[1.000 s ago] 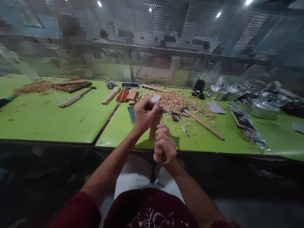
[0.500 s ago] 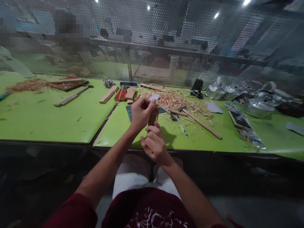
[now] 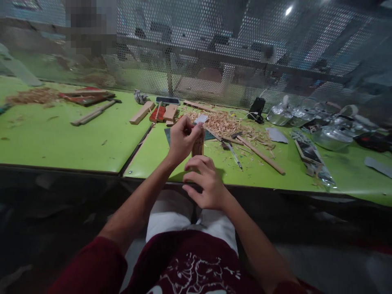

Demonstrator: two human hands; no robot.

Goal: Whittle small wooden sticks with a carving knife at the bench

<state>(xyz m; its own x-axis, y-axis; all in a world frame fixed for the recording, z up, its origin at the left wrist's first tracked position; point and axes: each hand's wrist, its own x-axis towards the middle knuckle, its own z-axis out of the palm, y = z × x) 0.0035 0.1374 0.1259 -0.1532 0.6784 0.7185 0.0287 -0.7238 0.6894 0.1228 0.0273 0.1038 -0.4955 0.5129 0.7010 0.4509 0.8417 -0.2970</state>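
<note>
A small brown carved wooden piece (image 3: 198, 146) stands upright above the green table, gripped near its top by my left hand (image 3: 183, 140). Just below and to the right, my right hand (image 3: 206, 182) has its fingers curved and spread, with nothing visible between them. Its upper fingers are close to the lower end of the piece; whether they touch it I cannot tell. Behind my hands lie a dark green mat (image 3: 210, 135), a white paper piece (image 3: 201, 119) and a heap of wood shavings (image 3: 225, 124).
On the green table (image 3: 92, 147), a hammer (image 3: 260, 153) and a pen (image 3: 235, 156) lie right of my hands. Wood blocks (image 3: 142, 113) and a phone (image 3: 167, 100) lie behind. Metal kettles (image 3: 332, 136) stand at the right. A perforated metal screen (image 3: 196, 53) rises behind.
My right hand has come away downward from the wooden piece, and its fingers have opened. My left hand still holds the piece. The whole view has shifted slightly.
</note>
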